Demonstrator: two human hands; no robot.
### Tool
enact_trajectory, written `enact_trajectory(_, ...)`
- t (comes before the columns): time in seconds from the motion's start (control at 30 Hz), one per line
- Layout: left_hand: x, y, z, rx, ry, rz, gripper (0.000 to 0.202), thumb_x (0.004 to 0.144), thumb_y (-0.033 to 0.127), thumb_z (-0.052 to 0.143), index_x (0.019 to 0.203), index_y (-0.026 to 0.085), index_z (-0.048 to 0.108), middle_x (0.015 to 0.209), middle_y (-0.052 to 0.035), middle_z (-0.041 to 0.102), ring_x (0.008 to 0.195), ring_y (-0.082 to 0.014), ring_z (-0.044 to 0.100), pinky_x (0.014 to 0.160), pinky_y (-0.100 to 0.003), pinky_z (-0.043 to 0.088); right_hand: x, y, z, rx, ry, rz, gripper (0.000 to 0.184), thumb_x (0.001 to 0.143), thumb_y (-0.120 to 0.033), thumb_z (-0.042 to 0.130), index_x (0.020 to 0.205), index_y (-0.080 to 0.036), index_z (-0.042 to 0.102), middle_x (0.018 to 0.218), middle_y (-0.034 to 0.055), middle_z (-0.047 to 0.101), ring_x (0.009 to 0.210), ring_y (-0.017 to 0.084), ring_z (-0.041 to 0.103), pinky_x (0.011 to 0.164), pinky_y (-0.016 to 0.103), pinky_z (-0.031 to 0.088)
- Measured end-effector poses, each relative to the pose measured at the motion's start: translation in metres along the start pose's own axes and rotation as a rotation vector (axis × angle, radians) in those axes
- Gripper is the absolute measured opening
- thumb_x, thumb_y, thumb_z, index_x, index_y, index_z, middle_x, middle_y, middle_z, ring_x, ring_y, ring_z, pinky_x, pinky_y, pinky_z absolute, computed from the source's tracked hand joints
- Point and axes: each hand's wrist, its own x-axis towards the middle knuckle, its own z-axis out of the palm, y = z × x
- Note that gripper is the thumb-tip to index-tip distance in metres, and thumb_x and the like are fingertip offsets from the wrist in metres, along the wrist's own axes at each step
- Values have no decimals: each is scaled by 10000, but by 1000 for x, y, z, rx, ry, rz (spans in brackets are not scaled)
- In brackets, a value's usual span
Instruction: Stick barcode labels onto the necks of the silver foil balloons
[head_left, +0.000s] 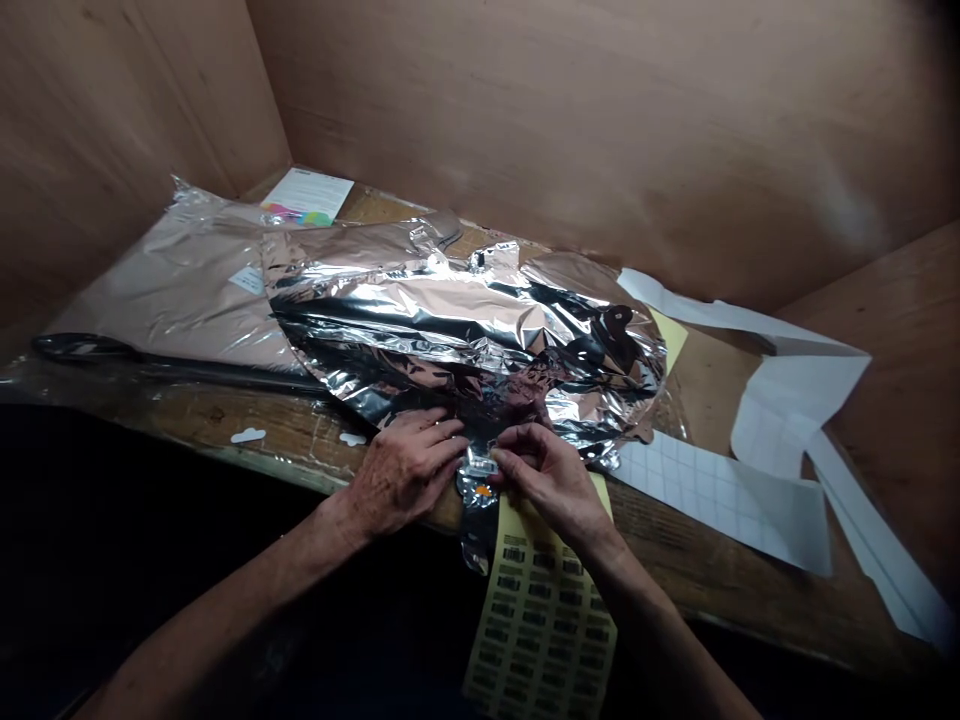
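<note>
A flat, crinkled rose-gold foil balloon (465,330) lies on the wooden bench (697,560), its narrow neck (478,500) hanging over the front edge. My left hand (405,470) rests flat on the foil beside the neck, fingers stretched out. My right hand (551,480) pinches a small label (484,465) with thumb and fingertips, pressing it onto the neck. Under my right wrist a yellow sheet of barcode stickers (536,620) hangs over the bench edge.
A stack of flat foil balloons in clear wrap (172,290) lies at the left, a printed card (307,197) behind it. White sticker backing sheets (720,490) trail off to the right. Plywood walls (600,120) close in the back and sides.
</note>
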Motion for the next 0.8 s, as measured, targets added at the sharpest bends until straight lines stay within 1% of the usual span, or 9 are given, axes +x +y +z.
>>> enact_trajectory(0.1,2,1,-4,38,-28,17,231,899,190,552,1109,191,647,1116,-47,701,1047,-239,625,882,-391,543,1,-1,0,-26,-5,6,368,750,-436,723,917,-156,555,794,23,638,631,146,678,495,193,485)
enact_trajectory(0.23,2,2,-9,120,-90,81,403,849,132,525,1220,262,612,1145,-61,670,1003,-248,619,806,-381,549,4,-3,-3,-60,-58,38,373,763,-432,708,951,-154,544,664,33,663,557,140,638,456,193,455)
enact_trajectory(0.3,2,2,-10,134,-109,93,447,836,133,517,1249,284,594,1169,-66,651,1004,-251,612,798,-380,547,5,-4,-5,-61,-85,46,375,768,-428,702,961,-151,539,634,37,669,517,126,609,453,196,450)
enact_trajectory(0.5,1,2,-9,130,-144,77,483,844,133,504,1298,291,557,1173,-77,634,995,-250,604,812,-387,541,7,-7,-8,-45,-125,49,395,763,-440,708,959,-143,538,630,33,665,500,119,597,451,199,441)
enact_trajectory(0.63,1,4,-10,138,-174,84,461,811,143,532,1242,295,596,1212,-89,609,1030,-271,589,829,-409,534,9,-9,-6,-94,-146,36,356,801,-432,671,967,-150,533,635,34,666,502,129,591,455,216,441)
enact_trajectory(0.67,2,4,-11,142,-187,85,456,797,141,542,1223,290,608,1227,-94,599,1045,-279,582,843,-416,530,8,-9,-6,-155,-139,-1,317,818,-416,653,958,-155,539,647,34,666,517,135,598,471,226,453)
enact_trajectory(0.7,2,5,-12,148,-199,85,454,784,137,552,1208,284,617,1236,-100,591,1054,-286,576,855,-424,525,6,-9,-5,-263,-102,-66,260,838,-388,629,942,-162,551,673,38,666,552,146,611,501,241,472)
enact_trajectory(0.77,3,7,-14,162,-223,74,451,773,129,561,1194,277,625,1224,-111,586,1040,-292,575,863,-435,522,-2,-7,-4,-575,61,-261,145,882,-301,553,935,-170,584,786,66,672,670,178,642,592,286,514)
enact_trajectory(0.8,4,9,-15,170,-241,63,449,777,126,558,1195,278,625,1208,-114,588,1020,-288,578,861,-438,522,-8,-3,-5,-733,144,-378,138,897,-250,510,963,-169,600,877,89,672,748,195,650,647,310,530)
